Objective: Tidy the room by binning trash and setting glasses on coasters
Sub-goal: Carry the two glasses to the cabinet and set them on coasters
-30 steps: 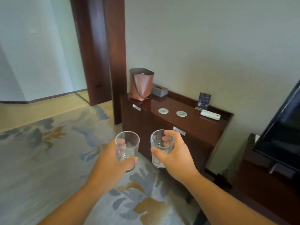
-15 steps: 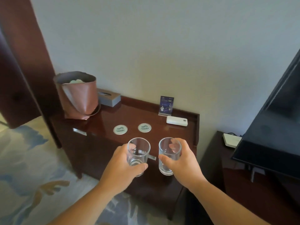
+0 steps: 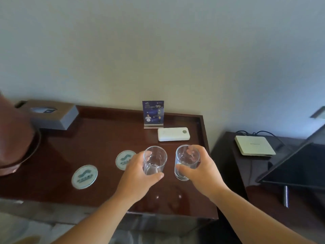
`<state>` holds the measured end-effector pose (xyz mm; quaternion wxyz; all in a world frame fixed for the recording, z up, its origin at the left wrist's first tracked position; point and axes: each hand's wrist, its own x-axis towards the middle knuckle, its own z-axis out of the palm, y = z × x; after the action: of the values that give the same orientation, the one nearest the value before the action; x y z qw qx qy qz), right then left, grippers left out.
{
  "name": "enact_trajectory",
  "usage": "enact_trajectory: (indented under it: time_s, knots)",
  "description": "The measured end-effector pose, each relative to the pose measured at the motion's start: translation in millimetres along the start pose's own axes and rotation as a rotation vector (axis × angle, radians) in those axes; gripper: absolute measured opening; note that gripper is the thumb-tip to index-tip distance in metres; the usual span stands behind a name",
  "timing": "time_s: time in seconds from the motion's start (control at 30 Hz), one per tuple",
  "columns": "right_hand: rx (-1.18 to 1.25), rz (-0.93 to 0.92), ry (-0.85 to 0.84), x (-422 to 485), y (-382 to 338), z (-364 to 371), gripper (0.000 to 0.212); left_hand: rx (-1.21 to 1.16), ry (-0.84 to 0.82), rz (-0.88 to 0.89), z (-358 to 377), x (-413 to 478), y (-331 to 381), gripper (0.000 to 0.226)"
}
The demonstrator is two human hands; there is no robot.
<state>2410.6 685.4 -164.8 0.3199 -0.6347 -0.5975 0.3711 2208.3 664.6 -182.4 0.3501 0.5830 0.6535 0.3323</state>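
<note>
Your left hand is wrapped around one clear glass and your right hand grips the other glass — both upright, held over the dark wooden cabinet top. Two round coasters sit bare to the left — the near coaster and the far coaster, partly behind your left hand.

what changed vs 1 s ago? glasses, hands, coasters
The person stepped up to the cabinet: left glass and right glass, earlier short of it, now hang over its top, right of the left coaster and right coaster. Left hand and right hand still grip one each. Coasters, power bank, sign card unmoved.
</note>
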Motion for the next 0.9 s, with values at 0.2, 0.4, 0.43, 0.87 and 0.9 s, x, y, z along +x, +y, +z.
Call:
enact_trajectory:
  time_s: [0.2, 0.4, 0.43, 0.87, 0.9]
  knots:
    - [-0.073, 0.135, 0.105, 37.2, 23.3, 12.8, 0.063, -0.029, -0.106, 0.013, 29.7, 69.9, -30.7, 0.063]
    - [-0.065, 0.209, 0.148, 62.8, 47.8, 22.9, 0.064, -0.047, -0.150, 0.007, 46.6, 107.9, -52.3, 0.064]
    - [-0.066, 0.215, 0.146, 66.7, 49.0, 23.8, 0.064, -0.055, -0.153, 0.002, 48.3, 111.4, -54.3, 0.064]
    - [-0.068, 0.227, 0.125, 82.5, 65.2, 28.7, 0.066, -0.073, -0.163, -0.004, 65.2, 124.1, -67.8, 0.068]
    - [-0.081, 0.231, 0.109, 82.1, 66.3, 28.4, 0.072, -0.064, -0.178, -0.009, 65.3, 124.0, -69.0, 0.070]
